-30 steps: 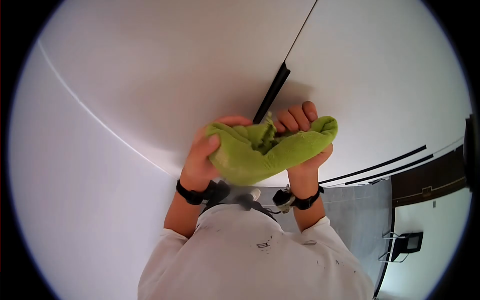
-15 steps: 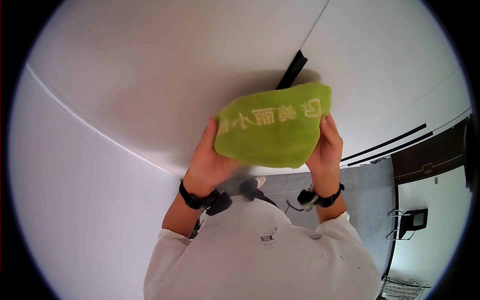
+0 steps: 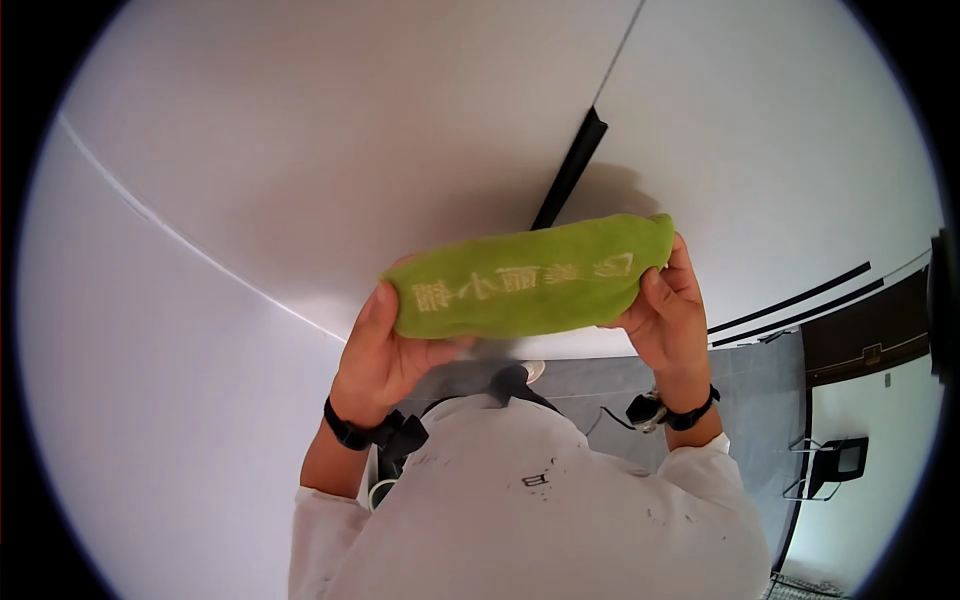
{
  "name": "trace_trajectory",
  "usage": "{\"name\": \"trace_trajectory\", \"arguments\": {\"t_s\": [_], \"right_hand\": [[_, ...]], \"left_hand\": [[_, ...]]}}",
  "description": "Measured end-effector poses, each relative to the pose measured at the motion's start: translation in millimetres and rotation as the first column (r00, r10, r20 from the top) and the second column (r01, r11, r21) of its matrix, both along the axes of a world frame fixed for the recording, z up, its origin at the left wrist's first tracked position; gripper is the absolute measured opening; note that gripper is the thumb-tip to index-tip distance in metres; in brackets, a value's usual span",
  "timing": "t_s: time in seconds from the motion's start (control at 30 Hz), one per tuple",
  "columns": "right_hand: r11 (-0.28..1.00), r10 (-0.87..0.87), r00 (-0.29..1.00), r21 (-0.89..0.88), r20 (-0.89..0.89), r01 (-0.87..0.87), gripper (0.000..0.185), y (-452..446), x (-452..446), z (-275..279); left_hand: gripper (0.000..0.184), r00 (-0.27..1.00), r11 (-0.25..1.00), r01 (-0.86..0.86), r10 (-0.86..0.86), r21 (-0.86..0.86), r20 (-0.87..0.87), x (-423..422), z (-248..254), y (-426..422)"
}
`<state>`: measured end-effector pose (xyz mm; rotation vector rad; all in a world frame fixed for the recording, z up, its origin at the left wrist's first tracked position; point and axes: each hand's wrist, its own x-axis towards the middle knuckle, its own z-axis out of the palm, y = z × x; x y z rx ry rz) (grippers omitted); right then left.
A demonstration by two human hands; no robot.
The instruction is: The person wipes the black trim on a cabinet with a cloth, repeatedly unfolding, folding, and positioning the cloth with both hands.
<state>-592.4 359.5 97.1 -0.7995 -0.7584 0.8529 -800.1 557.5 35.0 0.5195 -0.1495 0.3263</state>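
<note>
green cloth bears pale characters, apparently including 小.

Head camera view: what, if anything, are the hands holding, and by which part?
A folded green towel, the left hand gripping its left end and the right hand its right end.

Towel between left hand and right hand, before the shirt, strip beyond it, chair well off to the right.
</note>
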Motion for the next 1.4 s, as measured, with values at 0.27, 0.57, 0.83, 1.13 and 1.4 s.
{"name": "trace_trajectory", "arguments": {"t_s": [0.27, 0.57, 0.83, 1.13, 1.4], "right_hand": [[0.988, -0.116, 0.978, 0.082, -0.174, 0.132, 0.037, -2, 1, -4], [0.959, -0.147, 0.882, 0.155, -0.447, 0.238, 0.031, -5, 11, -5], [0.912, -0.310, 0.897, 0.169, -0.314, 0.374, 0.035, -3, 12, 2], [0.924, -0.098, 0.914, 0.305, -0.395, 0.231, 0.035, -1, 21, 0], [0.945, -0.060, 0.813, 0.228, -0.580, 0.232, 0.032, -1, 28, -16]], "left_hand": [[0.062, 0.994, 0.951, 0.027, 0.007, -0.309, 0.108, 28, -9, -23], [0.046, 0.990, 0.889, 0.020, 0.045, -0.458, 0.132, 72, 6, -48], [0.053, 0.992, 0.922, 0.110, -0.081, -0.372, 0.093, 65, 4, -57], [0.049, 0.906, 0.839, 0.332, -0.156, -0.431, 0.394, 83, -5, -60], [0.046, 0.933, 0.828, 0.237, -0.049, -0.509, 0.355, 96, -16, -74]]}}
